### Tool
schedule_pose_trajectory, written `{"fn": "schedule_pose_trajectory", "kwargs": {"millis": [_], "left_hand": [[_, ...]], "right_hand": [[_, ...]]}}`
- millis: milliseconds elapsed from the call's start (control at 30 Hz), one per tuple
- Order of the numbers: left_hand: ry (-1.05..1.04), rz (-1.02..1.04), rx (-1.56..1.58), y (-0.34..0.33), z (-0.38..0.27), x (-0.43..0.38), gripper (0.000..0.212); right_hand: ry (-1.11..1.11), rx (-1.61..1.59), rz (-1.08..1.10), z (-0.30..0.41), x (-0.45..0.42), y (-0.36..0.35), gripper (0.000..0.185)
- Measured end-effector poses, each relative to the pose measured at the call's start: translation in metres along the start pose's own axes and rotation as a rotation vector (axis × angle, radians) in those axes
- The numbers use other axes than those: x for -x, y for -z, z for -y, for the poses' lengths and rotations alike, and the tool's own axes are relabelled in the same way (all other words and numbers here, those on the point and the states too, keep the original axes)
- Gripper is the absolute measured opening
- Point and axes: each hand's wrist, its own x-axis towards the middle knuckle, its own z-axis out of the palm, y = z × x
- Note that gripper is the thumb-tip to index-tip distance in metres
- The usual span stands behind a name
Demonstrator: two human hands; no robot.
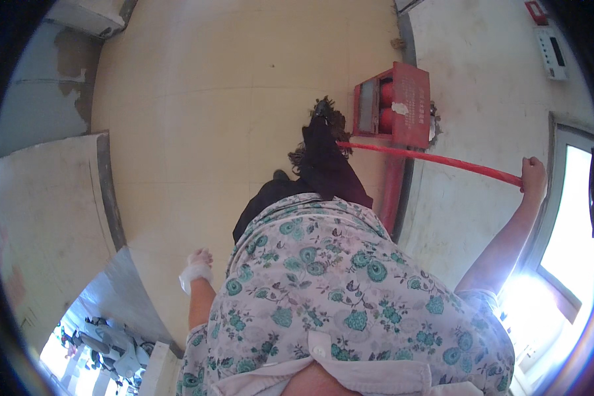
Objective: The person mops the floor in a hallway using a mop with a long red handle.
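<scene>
My right hand [533, 177] is closed around the upper end of a red mop handle [455, 162], out to the right beside the wall. The handle slants down to a mop head of dark strands [331, 111] on the tiled floor. My black trouser leg and foot hide part of the strands. Low on the left, beside my floral shirt, hangs my left hand [201, 260] in a thin, clear plastic glove bunched at the wrist. Its fingers look curled, but they are too small and blurred to tell whether they hold anything.
A red fire extinguisher box [411, 106] with red cylinders stands against the right wall, close to the mop. A red pipe [393, 188] runs along that wall's base. On the left are a wall corner [104, 183] and a doorway with parked scooters [119, 351] beyond.
</scene>
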Motion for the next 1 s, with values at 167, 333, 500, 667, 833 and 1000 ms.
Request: {"fn": "schedule_pose_trajectory", "kwargs": {"millis": [167,333,500,667,833,1000], "left_hand": [[0.016,-0.054,-0.134,-0.041,-0.071,0.049,0.029],[0.211,-0.196,-0.005,-0.053,-0.102,0.087,0.029],[0.19,-0.016,-0.178,-0.052,-0.078,0.105,0.028],[0.243,-0.066,0.065,-0.014,0.026,0.069,0.027],[0.325,-0.175,0.1,-0.034,-0.044,0.092,0.029],[0.255,-0.143,0.075,-0.048,-0.038,0.083,0.029]], "right_hand": [[0.145,0.1,-0.131,0.001,0.002,0.008,0.036],[0.209,0.118,-0.169,0.003,-0.002,0.014,0.038],[0.217,0.136,-0.159,0.018,-0.018,0.021,0.04],[0.227,0.152,-0.145,0.05,0.002,0.04,0.042],[0.264,0.198,-0.145,0.037,0.04,0.04,0.038],[0.281,0.146,-0.161,0.052,0.06,0.042,0.033]]}}
